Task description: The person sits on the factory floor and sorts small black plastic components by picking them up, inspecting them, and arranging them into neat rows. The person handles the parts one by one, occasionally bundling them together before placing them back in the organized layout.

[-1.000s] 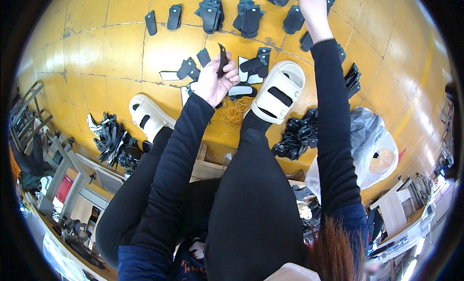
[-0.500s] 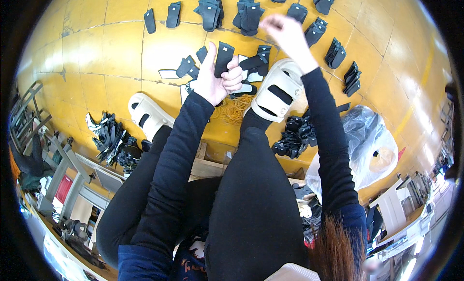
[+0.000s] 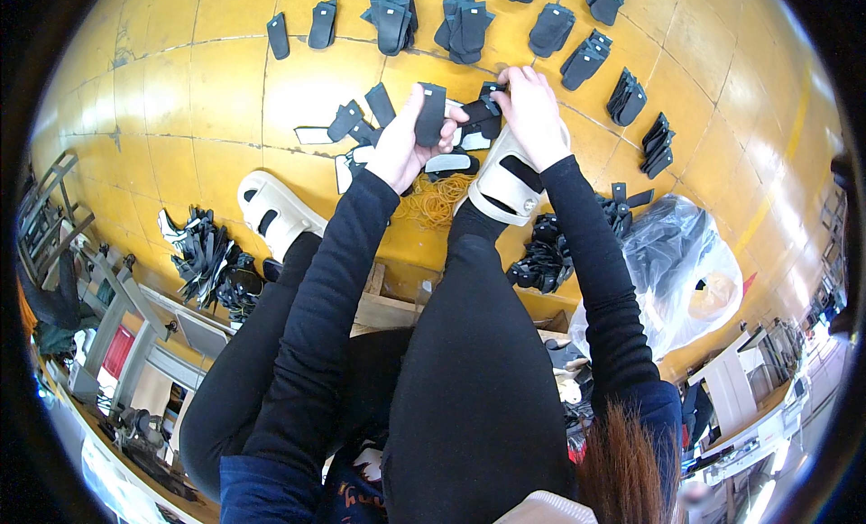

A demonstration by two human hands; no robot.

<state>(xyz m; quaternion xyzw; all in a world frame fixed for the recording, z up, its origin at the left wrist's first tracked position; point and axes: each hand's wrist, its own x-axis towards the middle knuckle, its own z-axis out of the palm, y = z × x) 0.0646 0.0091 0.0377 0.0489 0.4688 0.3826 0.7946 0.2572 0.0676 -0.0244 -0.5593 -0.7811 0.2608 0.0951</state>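
Observation:
My left hand (image 3: 408, 145) is closed round a flat black sole-shaped piece (image 3: 432, 114) with a small pale label at its top, held upright above the floor. Close by on the right, my right hand (image 3: 532, 109) has bent fingers at the edge of a loose black piece (image 3: 490, 93); whether anything sits in its fingertips is hidden. Below and around my hands lie more black pieces (image 3: 345, 121), some with white faces, and a tangle of yellow rubber bands (image 3: 431, 202).
Stacks of black pieces (image 3: 391, 23) form an arc on the yellow floor (image 3: 225, 91). Dark heaps lie left (image 3: 209, 258) and right (image 3: 539, 258) of my beige clogs (image 3: 275, 213). A clear plastic bag (image 3: 681, 271) stands at the right, metal frames (image 3: 135, 307) at the left.
My right hand has come down from beside the far stacks to the loose pieces near my left hand. The piece in my left hand has shifted slightly right.

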